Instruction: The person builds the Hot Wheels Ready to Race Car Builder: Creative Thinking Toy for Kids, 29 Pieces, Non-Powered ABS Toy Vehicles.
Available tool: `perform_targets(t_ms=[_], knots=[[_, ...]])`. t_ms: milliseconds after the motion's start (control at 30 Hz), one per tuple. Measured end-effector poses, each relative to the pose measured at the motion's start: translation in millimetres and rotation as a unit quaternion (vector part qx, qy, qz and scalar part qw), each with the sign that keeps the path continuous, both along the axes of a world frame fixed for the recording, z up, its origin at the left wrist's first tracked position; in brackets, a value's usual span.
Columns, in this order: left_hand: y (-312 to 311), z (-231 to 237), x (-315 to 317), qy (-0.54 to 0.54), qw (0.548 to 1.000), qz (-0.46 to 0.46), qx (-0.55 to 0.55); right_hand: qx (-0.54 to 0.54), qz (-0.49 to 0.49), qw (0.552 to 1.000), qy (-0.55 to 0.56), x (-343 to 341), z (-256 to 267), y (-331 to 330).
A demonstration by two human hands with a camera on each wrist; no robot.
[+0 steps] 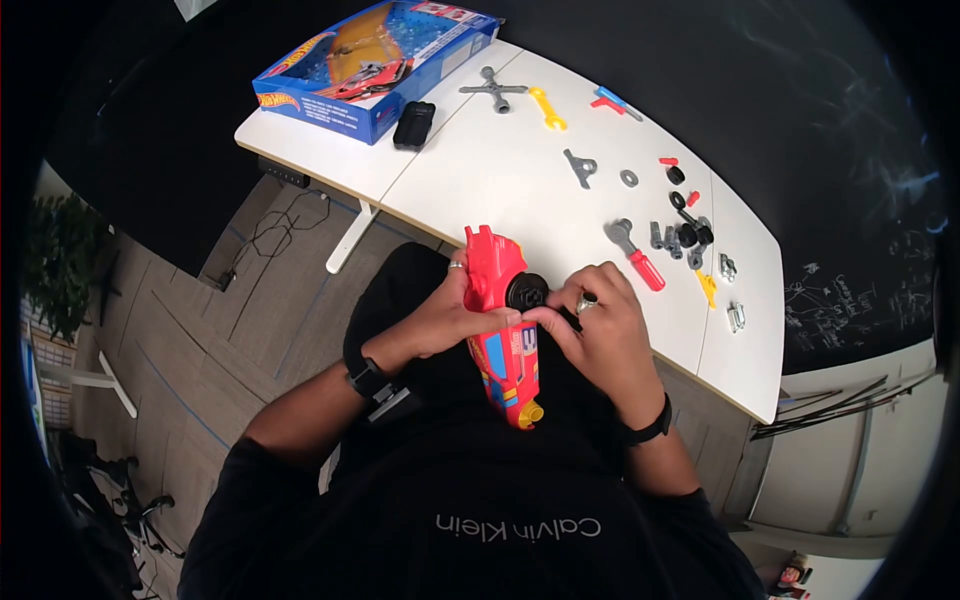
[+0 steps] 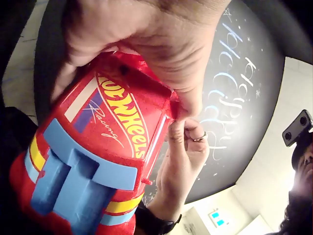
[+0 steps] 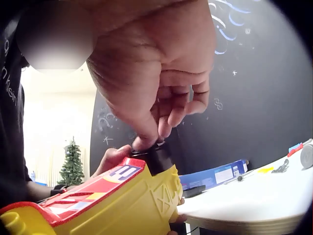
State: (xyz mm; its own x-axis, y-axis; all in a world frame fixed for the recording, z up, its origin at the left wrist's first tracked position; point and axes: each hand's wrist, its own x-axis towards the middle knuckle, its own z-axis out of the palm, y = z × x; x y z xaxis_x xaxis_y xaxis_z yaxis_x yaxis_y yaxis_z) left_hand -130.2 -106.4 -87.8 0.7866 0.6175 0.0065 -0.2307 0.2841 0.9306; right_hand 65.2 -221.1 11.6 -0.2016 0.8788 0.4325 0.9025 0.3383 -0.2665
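Observation:
A red toy car (image 1: 512,370) with blue, yellow and white markings is held above the lap. My left hand (image 1: 436,318) grips its body, with the thumb laid across the side near a black wheel (image 1: 527,291). In the left wrist view, the car's roof (image 2: 120,110) reads "Hot Wheels Racing". My right hand (image 1: 608,335) pinches at the face of that wheel with thumb and fingertips. From the right wrist view, the wheel (image 3: 161,159) stands out from the car's side, above its yellow underside (image 3: 117,210); the fingertips partly hide the hub.
On the white table (image 1: 480,170) lie a toy screwdriver (image 1: 646,270), a grey cross wrench (image 1: 492,90), a yellow wrench (image 1: 547,110), a red-and-blue toy tool (image 1: 612,103) and several loose wheels and parts. A blue Hot Wheels box (image 1: 375,118) and a black tray (image 1: 414,126) stand at the far left.

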Motion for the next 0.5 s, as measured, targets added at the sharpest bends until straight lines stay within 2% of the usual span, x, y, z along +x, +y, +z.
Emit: perform_targets(t_ms=[100,167,200,333,500], knots=[[1,-1,-1,-0.002,1.0,0.001,0.007,-0.019,-0.008,1.0,0.008,0,3,-2],[1,-4,-1,0.001,1.0,0.004,0.01,0.021,0.016,0.999,0.032,-7,4,3],[0,-5,0,0.003,1.0,0.005,0.015,0.031,0.032,0.999,0.001,-4,-2,4],[0,-10,3,0.004,1.0,0.014,0.026,0.053,0.03,0.998,-0.007,-5,-8,7],[-1,-9,0,0.023,0.999,0.0,0.026,0.05,-0.011,0.999,0.011,-13,-19,6]])
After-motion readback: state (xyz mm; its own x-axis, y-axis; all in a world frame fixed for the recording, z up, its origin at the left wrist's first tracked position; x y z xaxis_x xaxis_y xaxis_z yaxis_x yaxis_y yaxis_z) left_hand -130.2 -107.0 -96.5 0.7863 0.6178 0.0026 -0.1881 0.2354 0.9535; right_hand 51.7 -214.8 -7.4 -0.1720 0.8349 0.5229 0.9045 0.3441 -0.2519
